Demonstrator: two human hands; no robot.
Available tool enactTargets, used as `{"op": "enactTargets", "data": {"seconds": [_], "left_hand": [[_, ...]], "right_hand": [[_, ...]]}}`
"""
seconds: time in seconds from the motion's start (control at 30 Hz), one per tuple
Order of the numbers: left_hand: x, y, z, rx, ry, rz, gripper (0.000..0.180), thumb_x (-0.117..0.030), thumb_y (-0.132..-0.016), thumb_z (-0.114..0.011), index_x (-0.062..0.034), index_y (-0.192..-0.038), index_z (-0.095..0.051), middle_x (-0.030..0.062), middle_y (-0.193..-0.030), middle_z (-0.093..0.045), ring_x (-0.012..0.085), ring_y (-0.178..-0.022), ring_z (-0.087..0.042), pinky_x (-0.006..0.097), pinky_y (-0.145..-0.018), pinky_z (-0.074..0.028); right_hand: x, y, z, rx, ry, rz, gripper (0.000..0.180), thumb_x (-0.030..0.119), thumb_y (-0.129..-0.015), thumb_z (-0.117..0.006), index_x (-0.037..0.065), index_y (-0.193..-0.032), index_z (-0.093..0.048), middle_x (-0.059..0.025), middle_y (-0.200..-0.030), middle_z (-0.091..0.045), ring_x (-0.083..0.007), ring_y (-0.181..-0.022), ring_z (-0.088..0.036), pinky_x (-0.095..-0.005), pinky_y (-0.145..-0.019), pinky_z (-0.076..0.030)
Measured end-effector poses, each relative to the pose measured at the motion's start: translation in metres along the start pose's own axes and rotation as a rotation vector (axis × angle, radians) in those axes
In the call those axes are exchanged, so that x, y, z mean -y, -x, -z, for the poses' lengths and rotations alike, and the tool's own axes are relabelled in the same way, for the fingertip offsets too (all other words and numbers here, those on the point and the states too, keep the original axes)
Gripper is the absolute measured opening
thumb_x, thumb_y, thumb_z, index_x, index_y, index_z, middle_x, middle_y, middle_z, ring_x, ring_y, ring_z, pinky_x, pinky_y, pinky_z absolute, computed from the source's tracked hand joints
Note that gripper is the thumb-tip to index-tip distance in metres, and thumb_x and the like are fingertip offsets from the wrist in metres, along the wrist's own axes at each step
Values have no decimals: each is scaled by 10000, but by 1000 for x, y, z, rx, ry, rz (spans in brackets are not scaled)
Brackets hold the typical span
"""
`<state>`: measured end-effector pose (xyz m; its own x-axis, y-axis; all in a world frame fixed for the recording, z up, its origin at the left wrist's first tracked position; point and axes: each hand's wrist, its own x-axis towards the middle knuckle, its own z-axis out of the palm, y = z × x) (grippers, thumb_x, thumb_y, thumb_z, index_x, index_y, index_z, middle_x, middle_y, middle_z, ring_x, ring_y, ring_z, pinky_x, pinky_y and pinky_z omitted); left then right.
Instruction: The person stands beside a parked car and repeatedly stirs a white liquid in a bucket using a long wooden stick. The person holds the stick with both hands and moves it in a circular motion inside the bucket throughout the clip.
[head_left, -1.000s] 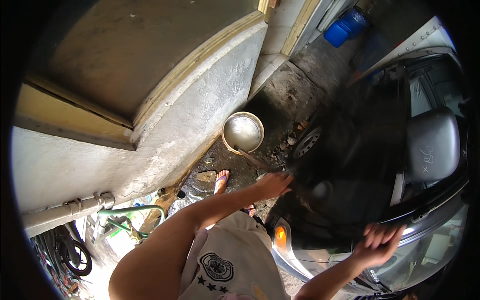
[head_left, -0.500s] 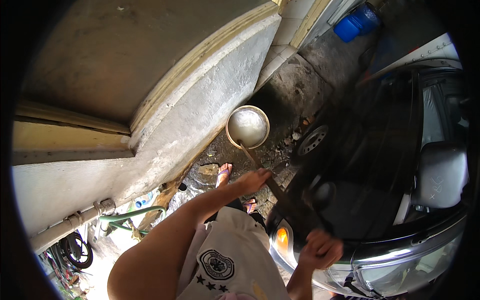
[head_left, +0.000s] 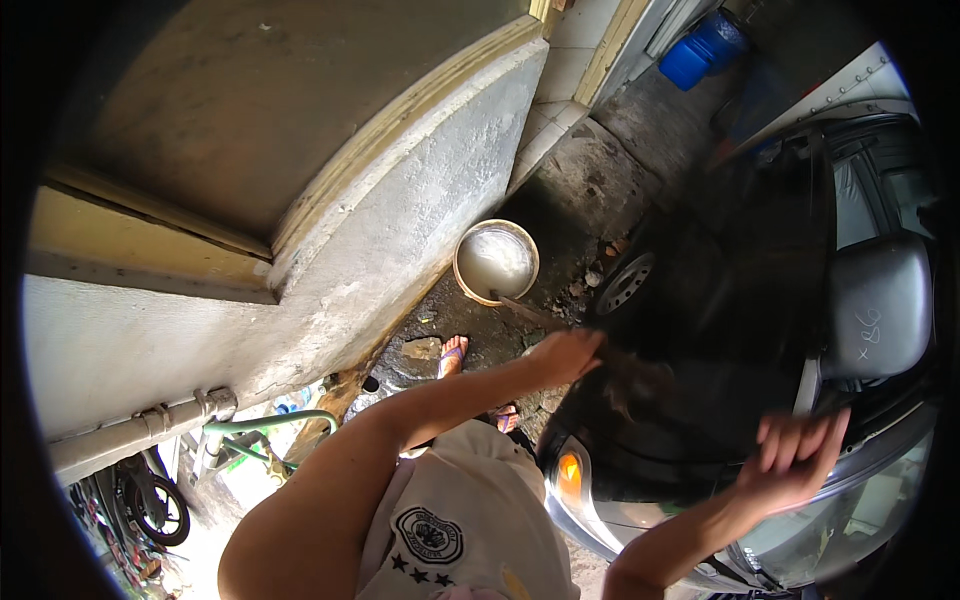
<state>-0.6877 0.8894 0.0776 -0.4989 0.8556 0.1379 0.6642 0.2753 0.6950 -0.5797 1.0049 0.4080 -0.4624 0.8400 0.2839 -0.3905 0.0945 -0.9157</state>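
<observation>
Both hands are up in her long dark hair (head_left: 700, 330) over the car (head_left: 850, 470) — left hand (head_left: 565, 355) gripping a strand, right hand (head_left: 795, 455) spread wide, holding nothing — so the hair looks only half gathered, nothing tied yet.

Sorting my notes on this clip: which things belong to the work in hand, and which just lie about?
In hand: left hand, gripping the dark blurred mass; right hand, open beside it.
Lying about: bucket, green hose, blue container.
</observation>
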Motion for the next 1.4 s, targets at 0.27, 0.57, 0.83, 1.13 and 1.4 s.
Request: {"op": "enactTargets", "data": {"seconds": [0.27,0.57,0.83,1.13,1.4], "left_hand": [[114,-2,32,-156,246,180,366,-253,-918,-647,-16,-1172,-530,248,-930,-653,455,-911,-625,528,-748,-489],[72,105,-72,216,-42,-13,550,-163,-797,-677,3,-1269,-448,205,-1202,-560,385,-1189,-518,444,-973,-473],[28,30,-46,301,-106,-99,394,-188,-854,-643,-28,-1191,-515,180,-1051,-605,364,-916,-629,452,-790,-538],[53,-48,14,-263,89,-71,370,-92,-856,-599,-83,-1218,-527,203,-976,-674,425,-893,-649,483,-757,-524],[89,55,-21,129,53,132,454,-55,-832,-588,-92,-1274,-489,216,-1155,-606,418,-1018,-616,494,-837,-512]], "right_hand": [[-122,-14,-129,308,-2,-72,453,187,-1003,-522,50,-578,-450,-2,-471,-415,-80,-413,-417,-247,-402,-320],[-88,190,83,139,-114,26,357,75,-962,-445,17,-610,-429,-75,-474,-440,-178,-388,-410,-337,-382,-343],[-39,96,91,-101,139,-87,537,219,-1046,-387,51,-536,-408,-51,-430,-415,-141,-358,-398,-320,-446,-409],[-28,-58,-94,319,417,15,454,242,-984,-543,8,-596,-569,-33,-501,-525,-94,-461,-490,-280,-457,-380],[-87,101,-33,505,279,151,211,45,-919,-532,-6,-715,-519,-106,-556,-445,-266,-429,-457,-374,-433,-341]]}}
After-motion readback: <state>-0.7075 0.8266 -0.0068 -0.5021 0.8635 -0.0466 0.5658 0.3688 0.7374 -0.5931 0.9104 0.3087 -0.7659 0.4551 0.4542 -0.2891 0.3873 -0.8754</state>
